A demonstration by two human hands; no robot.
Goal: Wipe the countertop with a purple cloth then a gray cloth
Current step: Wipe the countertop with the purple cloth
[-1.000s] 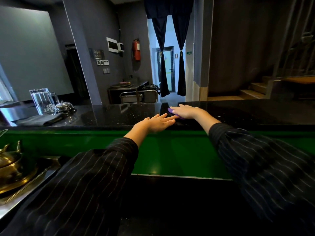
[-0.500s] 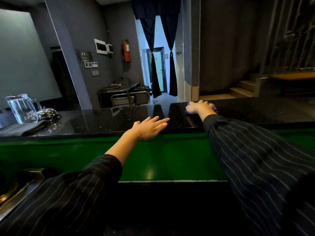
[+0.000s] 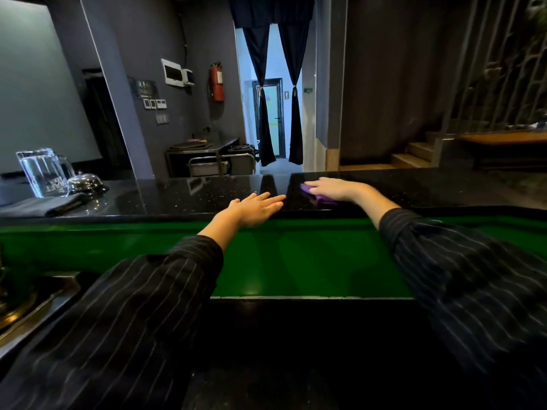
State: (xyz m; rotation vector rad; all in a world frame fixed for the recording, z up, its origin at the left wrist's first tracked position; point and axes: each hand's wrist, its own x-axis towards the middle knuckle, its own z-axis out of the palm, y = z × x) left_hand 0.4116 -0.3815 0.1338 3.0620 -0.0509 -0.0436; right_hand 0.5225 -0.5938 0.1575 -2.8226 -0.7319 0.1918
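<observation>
Nearest the camera, striped dark sleeves point(image 3: 133, 315) reaching over a green ledge point(image 3: 296, 261) toward the black polished surface point(image 3: 177, 199). Left hand point(image 3: 254, 208) laid flat at the near edge, fingers together and extended, holding nothing. Right hand point(image 3: 331, 189) further in, palm down and fingers loosely spread, pressing the purple cloth point(image 3: 318, 196) against the stone (only a small strip of purple showing at the fingertips and under the palm).

Probably light, soft and limp, that cloth: apt to bunch or fold under a push, so best kept spread beneath the whole palm, or pinched at an exposed edge when lifted. Glossy stone likely slippery, letting it glide with little effort.

Off to the left on the same surface, a gray cloth point(image 3: 38, 207) lying folded, seemingly waiting for the second pass. Just behind it a clear pitcher point(image 3: 44, 173) and a metal service bell point(image 3: 83, 183), both likely in the way of a wide sweep leftward, the pitcher probably fragile. Beyond, a cart point(image 3: 219, 167) and a curtained doorway point(image 3: 272, 113), well apart.
</observation>
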